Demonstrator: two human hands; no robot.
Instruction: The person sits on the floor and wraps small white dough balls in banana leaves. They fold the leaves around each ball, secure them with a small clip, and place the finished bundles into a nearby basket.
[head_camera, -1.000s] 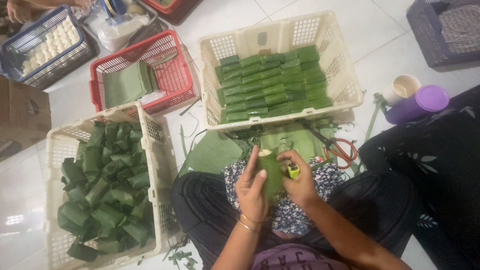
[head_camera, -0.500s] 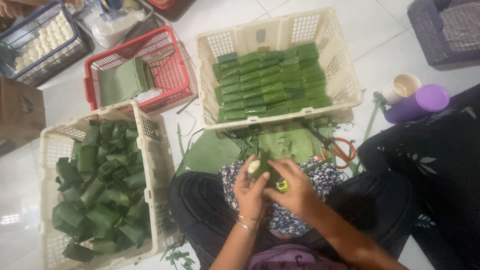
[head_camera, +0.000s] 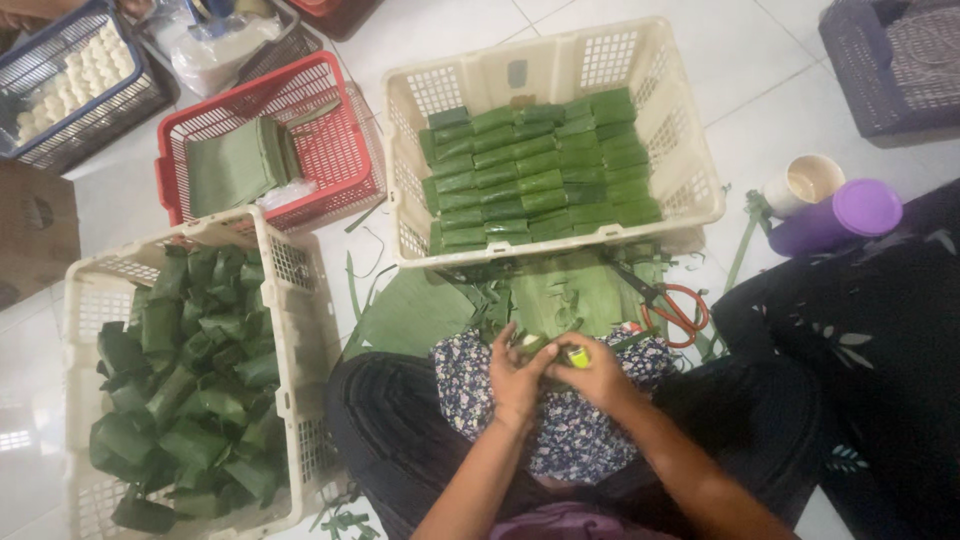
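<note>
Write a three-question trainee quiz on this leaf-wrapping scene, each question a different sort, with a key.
1. True or false: the left hand and right hand meet over a small green leaf parcel above the lap.
2. Which basket holds the parcels laid in tidy rows? A) the red basket B) the cream basket in front of the person C) the cream basket at the left
3. Fill in: the scissors with red handles lie on the ____ leaves spread on the floor.

Key: 1 true; 2 B; 3 green.
</note>
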